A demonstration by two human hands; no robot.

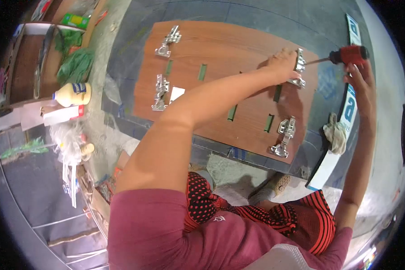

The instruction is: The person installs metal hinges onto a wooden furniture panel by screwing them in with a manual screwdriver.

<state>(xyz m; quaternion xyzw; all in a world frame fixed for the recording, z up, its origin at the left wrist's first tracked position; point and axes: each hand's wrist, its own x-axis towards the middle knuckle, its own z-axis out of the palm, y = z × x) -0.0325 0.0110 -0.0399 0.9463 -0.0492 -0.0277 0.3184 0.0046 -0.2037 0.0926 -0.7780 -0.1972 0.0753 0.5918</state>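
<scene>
My left hand (pixel 281 63) presses its fingers around a metal cabinet hinge (pixel 301 57) near the right end of a brown wood-grain board (pixel 229 42). In my right hand (pixel 363 83) is a screwdriver (pixel 352 55) with a red and black handle. Its shaft runs sideways to the left, and the tip overlaps the hinge in this view. Similar hinges lie on the board at upper left (pixel 168 41), at left (pixel 160 92) and at lower right (pixel 284 136). Several narrow green-edged slots (pixel 203 72) mark the board. My left forearm hides part of it.
The board lies on a dark table (pixel 202 11). A crumpled rag (pixel 335 136) and a white lettered strip (pixel 321 173) sit along its right side. To the left stand a yellow bottle (pixel 76 94), a green plastic bag (pixel 76 66) and a wooden shelf (pixel 24 63).
</scene>
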